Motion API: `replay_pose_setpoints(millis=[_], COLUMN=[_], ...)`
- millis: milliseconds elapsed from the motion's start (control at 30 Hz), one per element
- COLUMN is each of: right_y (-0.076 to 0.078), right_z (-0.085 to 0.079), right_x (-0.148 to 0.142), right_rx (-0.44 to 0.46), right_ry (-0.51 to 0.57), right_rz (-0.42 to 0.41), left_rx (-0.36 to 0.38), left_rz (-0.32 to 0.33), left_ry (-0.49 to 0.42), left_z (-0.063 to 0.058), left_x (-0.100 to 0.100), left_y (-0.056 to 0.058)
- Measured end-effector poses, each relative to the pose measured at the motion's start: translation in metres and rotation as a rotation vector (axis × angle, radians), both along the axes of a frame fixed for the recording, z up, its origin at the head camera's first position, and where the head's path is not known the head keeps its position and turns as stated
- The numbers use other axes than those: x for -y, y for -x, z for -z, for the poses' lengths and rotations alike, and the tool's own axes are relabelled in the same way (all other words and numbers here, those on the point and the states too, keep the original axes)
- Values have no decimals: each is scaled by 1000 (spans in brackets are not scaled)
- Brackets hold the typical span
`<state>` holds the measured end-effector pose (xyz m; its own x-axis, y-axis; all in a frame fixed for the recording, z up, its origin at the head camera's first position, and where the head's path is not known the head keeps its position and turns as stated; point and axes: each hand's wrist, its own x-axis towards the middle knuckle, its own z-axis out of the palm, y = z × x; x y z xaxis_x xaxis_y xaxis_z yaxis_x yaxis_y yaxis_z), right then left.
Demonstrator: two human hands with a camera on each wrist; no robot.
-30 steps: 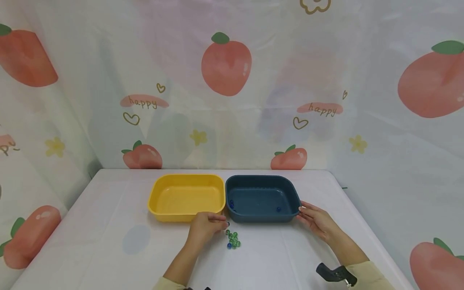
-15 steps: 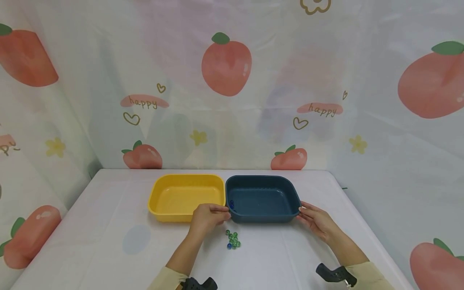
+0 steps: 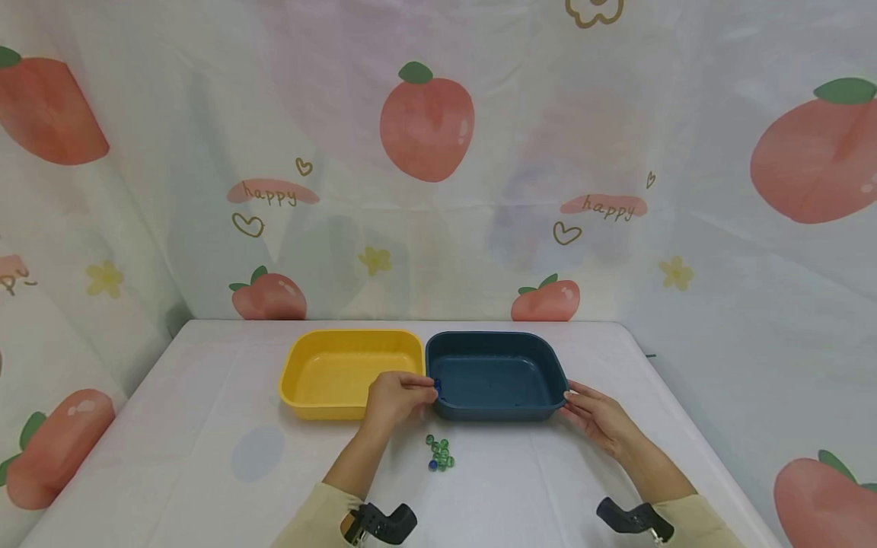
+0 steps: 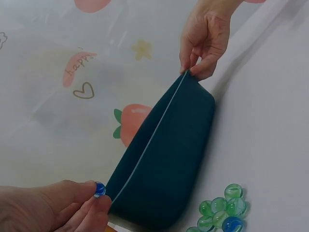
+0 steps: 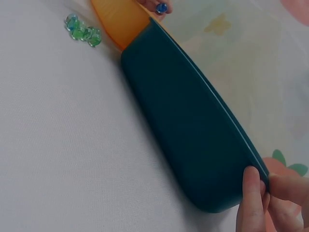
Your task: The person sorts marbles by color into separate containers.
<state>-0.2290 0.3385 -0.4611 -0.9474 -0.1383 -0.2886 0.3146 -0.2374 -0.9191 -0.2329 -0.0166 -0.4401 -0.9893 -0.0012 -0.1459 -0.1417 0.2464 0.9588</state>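
Note:
My left hand [image 3: 393, 397] pinches a blue marble [image 4: 100, 189] between thumb and fingertips, right at the left rim of the dark blue basin [image 3: 500, 413]. Blue shows inside that basin's left end, close by the fingertips in the head view. At the opposite end, my right hand [image 3: 599, 417] grips the basin's rim, thumb on one side and fingers on the other. A cluster of green marbles [image 3: 441, 454] lies on the white table in front of the basins, with one blue marble [image 3: 433, 465] among them.
A yellow basin [image 3: 329, 413] stands directly left of the dark blue one, their sides close together. White cloth covers the table [image 3: 226, 411]. A peach-printed curtain [image 3: 438, 251] hangs behind and at both sides.
My left hand has risen from the table beside the marbles to the dark blue basin's left rim, taking a blue marble along. The right hand keeps its grip.

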Motion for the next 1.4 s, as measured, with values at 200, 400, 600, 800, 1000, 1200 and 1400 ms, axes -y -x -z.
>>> replay_pose_setpoints(millis=[200, 400, 600, 800, 1000, 1200, 1400], right_y=[0, 0, 0, 0, 0, -1, -1], right_z=[0, 0, -1, -1, -1, -3, -3], right_x=[1, 0, 1, 0, 1, 2, 2], right_rx=[12, 10, 6, 4, 7, 13, 11], right_ry=[-1, -17, -8, -9, -15, -9, -10], right_rz=[7, 6, 4, 2, 2, 13, 14], left_rx=[20, 6, -23, -38, -43, -64, -46], left_rz=[-14, -19, -26, -28, -32, -31, -36], left_ry=[10, 6, 33, 56, 62, 63, 76], left_z=[-1, -2, -1, 0, 1, 0, -1], left_x=[-2, -4, -6, -7, -9, -9, -10], left_y=[4, 5, 5, 4, 3, 1, 2])
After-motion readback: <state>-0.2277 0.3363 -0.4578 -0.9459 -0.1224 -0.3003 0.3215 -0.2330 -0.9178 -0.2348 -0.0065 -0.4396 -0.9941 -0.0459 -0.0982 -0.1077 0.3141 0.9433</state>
